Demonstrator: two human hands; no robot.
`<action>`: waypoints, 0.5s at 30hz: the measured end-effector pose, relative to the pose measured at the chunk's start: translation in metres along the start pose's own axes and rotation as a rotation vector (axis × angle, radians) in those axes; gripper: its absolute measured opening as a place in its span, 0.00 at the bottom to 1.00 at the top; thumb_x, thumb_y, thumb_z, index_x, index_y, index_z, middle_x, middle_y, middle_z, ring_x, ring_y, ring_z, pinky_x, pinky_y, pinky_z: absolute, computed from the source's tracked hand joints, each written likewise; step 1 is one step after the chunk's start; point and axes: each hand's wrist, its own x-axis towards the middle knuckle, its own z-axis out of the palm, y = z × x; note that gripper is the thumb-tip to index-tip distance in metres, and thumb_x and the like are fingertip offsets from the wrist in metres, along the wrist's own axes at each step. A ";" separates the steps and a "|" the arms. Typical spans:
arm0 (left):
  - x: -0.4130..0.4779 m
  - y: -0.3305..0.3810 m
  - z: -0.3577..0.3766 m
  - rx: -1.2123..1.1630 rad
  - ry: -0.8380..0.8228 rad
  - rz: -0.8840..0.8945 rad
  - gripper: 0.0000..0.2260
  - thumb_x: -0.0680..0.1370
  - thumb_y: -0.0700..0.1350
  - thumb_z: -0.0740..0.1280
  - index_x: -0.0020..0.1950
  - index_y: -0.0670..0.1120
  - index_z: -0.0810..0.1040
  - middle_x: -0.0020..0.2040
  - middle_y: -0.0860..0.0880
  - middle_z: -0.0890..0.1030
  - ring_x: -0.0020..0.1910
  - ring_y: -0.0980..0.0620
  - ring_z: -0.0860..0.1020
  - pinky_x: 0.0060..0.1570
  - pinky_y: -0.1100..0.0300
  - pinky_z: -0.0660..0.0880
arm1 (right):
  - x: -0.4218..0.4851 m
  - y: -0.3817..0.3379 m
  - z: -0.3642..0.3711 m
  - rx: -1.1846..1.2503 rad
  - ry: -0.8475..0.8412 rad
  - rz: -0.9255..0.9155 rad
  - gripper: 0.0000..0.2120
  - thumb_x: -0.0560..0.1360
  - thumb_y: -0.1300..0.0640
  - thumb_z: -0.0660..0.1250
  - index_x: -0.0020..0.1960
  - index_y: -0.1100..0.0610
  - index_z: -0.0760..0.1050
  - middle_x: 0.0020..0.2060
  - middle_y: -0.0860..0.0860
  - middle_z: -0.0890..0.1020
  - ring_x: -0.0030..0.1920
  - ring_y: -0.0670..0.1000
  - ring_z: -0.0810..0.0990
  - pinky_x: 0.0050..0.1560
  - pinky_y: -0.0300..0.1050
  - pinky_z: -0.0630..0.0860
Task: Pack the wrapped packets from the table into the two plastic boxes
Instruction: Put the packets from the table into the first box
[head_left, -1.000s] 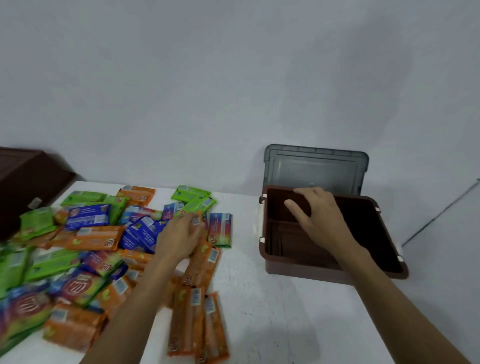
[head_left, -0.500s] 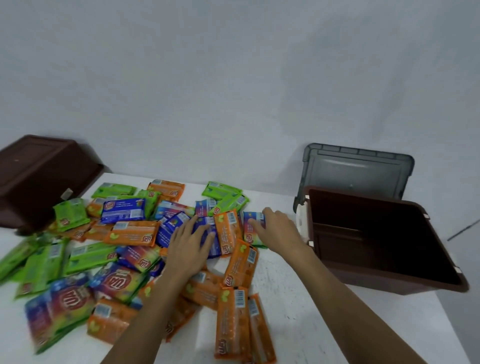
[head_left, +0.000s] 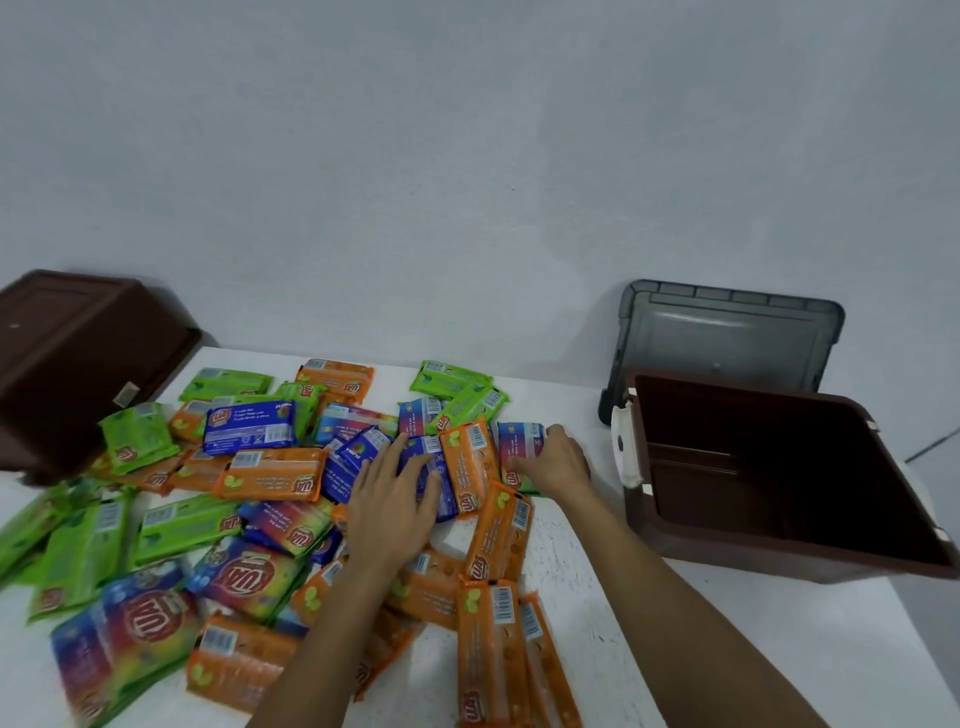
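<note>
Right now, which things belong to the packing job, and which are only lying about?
Job: wrapped packets, open brown box, second brown box, left hand, right hand, both on packets.
Lying about: grey lid behind the open box, white table.

One wide camera sits on my head, facing forward and down, close over the white surface, with my left hand and right hand reaching mid-picture and the wall filling the upper half
</note>
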 end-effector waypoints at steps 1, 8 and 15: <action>0.000 0.000 0.000 0.002 -0.002 0.001 0.33 0.75 0.64 0.40 0.68 0.51 0.74 0.75 0.48 0.65 0.74 0.48 0.62 0.73 0.49 0.57 | 0.001 -0.001 0.001 0.042 -0.006 0.029 0.28 0.68 0.49 0.77 0.62 0.57 0.69 0.56 0.54 0.77 0.55 0.55 0.79 0.50 0.49 0.78; 0.004 0.002 -0.002 -0.010 -0.003 -0.035 0.23 0.80 0.57 0.57 0.73 0.50 0.67 0.76 0.48 0.62 0.72 0.46 0.64 0.71 0.48 0.62 | 0.000 -0.007 -0.004 0.177 -0.032 0.075 0.25 0.68 0.57 0.76 0.60 0.58 0.69 0.53 0.55 0.79 0.53 0.55 0.79 0.53 0.52 0.79; 0.020 0.007 -0.006 0.067 -0.053 -0.103 0.28 0.79 0.57 0.61 0.76 0.51 0.60 0.75 0.48 0.62 0.71 0.45 0.61 0.68 0.47 0.58 | -0.014 -0.008 -0.007 0.081 0.063 -0.015 0.14 0.76 0.53 0.68 0.56 0.56 0.66 0.50 0.55 0.78 0.49 0.56 0.79 0.50 0.56 0.79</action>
